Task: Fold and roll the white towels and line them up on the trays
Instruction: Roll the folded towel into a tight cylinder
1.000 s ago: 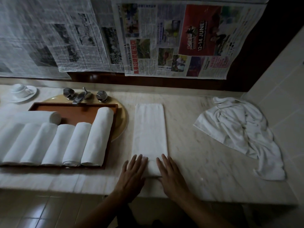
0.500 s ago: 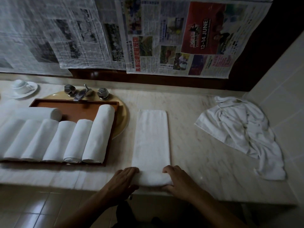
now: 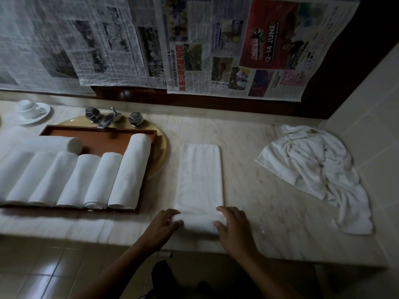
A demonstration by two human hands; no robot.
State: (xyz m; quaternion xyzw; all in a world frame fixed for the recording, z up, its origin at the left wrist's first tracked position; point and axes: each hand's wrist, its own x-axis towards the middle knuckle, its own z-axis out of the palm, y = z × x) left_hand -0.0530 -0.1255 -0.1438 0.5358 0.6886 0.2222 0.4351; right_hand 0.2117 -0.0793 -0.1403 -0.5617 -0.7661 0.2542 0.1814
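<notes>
The long folded white towel [image 3: 199, 175] lay as a narrow strip on the pale marble counter [image 3: 259, 197]. Its near end was turned up into a small roll close to the counter's front edge. My left grip [image 3: 165, 224] was curled round the roll's left end, fingers over the top and thumb against its front. My right grip [image 3: 234, 225] pinched the right end the same way.

To the left sat the brown wooden tray [image 3: 101, 138], carrying a row of rolled white towels [image 3: 127, 173] side by side, with one more lying crosswise behind them. Well off to the right lay a crumpled white towel [image 3: 319, 169], not yet folded.

As I judged it, the main danger was uneven pressure. If one grip pushed harder, the roll would run crooked and its ends would cone out. A slack core would make a fatter roll than those on the tray. The roll also sat near the edge, so a pull toward me might drag it off.
</notes>
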